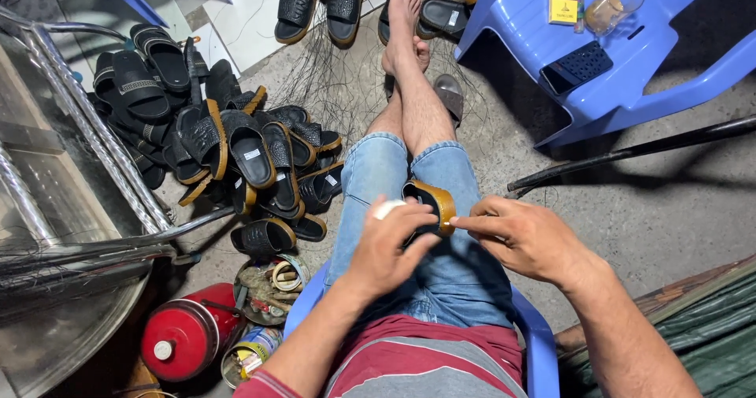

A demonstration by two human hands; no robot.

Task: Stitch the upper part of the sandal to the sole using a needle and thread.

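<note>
Resting on the person's lap, on the blue jeans, the black sandal with a tan sole edge is only partly visible: the left hand covers its near side, and the far tip of the strap is all that shows clearly. A small white thing sits between the left hand's thumb and fingers, too hidden to identify. That hand is curled over the sandal with fingers bent and closed against it, forearm coming up from the lower left. The right hand, to the right of the sandal, pinches the tan edge with thumb and forefinger drawn together, the other fingers folded; its forearm runs off the lower right corner.

Left of the sandal lies a pile of similar black sandals, overlapping so much that single pairs are hard to count. Below that pile stand a red cylinder and a tin of odds and ends, its contents unclear. Beyond the sandal, the bare feet stretch out. Up and right of it a blue plastic chair carries a glass and a yellow packet, its top cut off by the frame edge
</note>
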